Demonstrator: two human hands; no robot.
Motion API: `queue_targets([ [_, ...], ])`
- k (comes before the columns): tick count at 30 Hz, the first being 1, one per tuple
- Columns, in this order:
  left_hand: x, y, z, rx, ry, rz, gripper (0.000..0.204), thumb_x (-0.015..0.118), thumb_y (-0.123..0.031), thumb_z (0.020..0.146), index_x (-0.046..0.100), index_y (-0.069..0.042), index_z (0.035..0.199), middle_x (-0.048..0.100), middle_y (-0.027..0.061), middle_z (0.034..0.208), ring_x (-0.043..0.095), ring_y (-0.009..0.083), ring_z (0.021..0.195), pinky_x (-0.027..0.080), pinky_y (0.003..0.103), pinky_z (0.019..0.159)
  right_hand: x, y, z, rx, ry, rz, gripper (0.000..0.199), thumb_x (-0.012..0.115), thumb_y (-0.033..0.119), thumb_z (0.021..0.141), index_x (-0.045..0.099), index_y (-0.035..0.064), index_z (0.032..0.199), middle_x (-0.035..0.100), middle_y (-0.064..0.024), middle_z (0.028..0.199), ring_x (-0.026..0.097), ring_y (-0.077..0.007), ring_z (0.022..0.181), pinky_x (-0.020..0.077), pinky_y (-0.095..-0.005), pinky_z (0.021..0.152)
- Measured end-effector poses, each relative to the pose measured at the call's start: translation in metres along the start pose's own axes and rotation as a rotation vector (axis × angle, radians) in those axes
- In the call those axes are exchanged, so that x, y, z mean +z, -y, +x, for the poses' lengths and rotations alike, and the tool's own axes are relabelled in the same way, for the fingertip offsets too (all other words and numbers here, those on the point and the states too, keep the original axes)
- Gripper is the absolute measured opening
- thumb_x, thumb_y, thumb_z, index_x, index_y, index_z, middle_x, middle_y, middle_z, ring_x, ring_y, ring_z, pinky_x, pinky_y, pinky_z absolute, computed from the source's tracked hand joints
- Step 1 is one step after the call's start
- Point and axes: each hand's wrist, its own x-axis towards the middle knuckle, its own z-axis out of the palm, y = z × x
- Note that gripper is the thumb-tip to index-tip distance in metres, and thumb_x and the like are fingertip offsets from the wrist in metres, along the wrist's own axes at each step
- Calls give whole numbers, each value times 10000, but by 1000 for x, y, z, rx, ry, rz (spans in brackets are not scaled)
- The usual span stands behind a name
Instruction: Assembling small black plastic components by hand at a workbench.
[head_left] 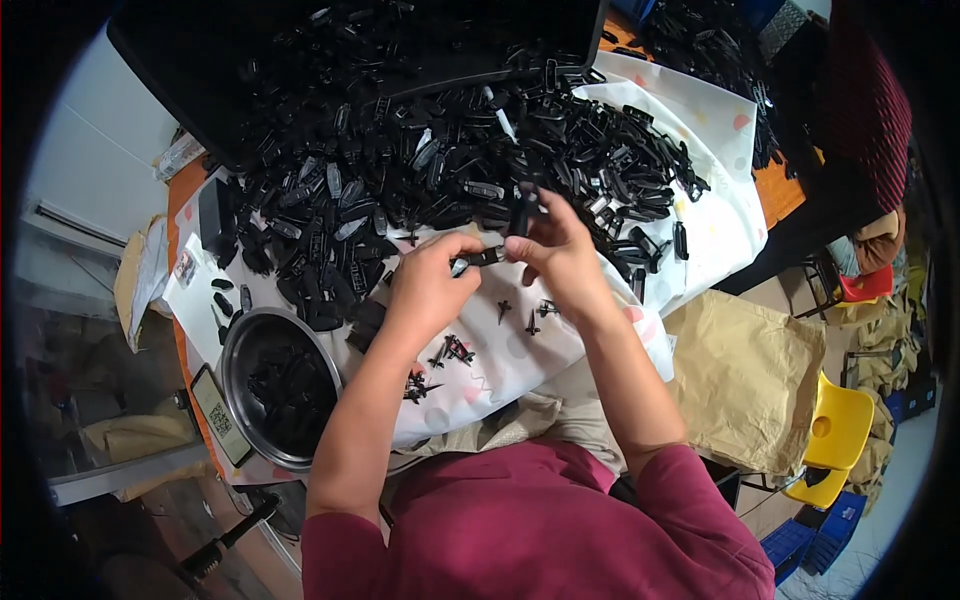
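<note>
Over the near part of the white cloth, my left hand pinches a small black piece with a shiny light part. My right hand grips an upright dark, elongated plastic piece between thumb and fingers. The two pieces meet or nearly meet between my hands; I cannot tell whether they are joined. Beyond my hands spreads a big heap of black plastic pieces, some with grey faces. Small dark pointed parts lie on the cloth by my left forearm, with a few more below my right hand.
A round metal bowl holding black pieces stands at the left, beside a phone-like panel. A large black tray tips toward the heap at the back. Brown paper and a yellow chair are at the right.
</note>
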Motion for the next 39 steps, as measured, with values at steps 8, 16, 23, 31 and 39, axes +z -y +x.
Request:
queue_targets([
  [8, -21, -17, -29, -192, -100, -711, 303, 632, -14, 734, 572, 1, 1030, 610, 53, 842, 560, 102, 747, 462, 224, 651, 12, 8, -8, 314, 135, 433, 91, 576, 26, 793, 520, 54, 859, 587, -54, 783, 630, -171, 705, 442, -206, 411],
  [16, -1, 2, -41, -49, -80, -733, 115, 633, -46, 788, 555, 14, 847, 581, 48, 856, 512, 65, 631, 424, 194, 559, 18, -10, -9, 358, 139, 474, 378, 547, -6, 775, 481, 50, 1142, 561, -66, 726, 593, -153, 589, 468, -227, 421],
  [23, -2, -7, -50, -61, -147, -639, 242, 632, -56, 785, 544, -13, 1007, 582, 106, 967, 549, 122, 773, 450, 236, 682, 10, -2, -16, 311, 194, 604, 572, 517, -83, 704, 420, 101, 1237, 581, -115, 806, 625, -209, 684, 541, -279, 513],
  [31, -6, -15, -53, 34, -108, -505, 283, 648, -72, 759, 577, -1, 1023, 588, 93, 977, 553, 173, 888, 441, 267, 766, 11, 10, -26, 117, 255, 526, 609, 562, -89, 689, 398, 111, 1241, 561, -97, 800, 600, -212, 734, 540, -279, 530],
  [39, -8, -17, -58, 5, -65, -652, 268, 633, -8, 768, 575, -7, 1030, 518, 40, 1004, 536, 86, 676, 460, 200, 583, 13, 9, -30, 14, 146, 392, 455, 670, -12, 694, 483, 80, 1098, 571, -82, 811, 559, -147, 619, 486, -241, 439],
])
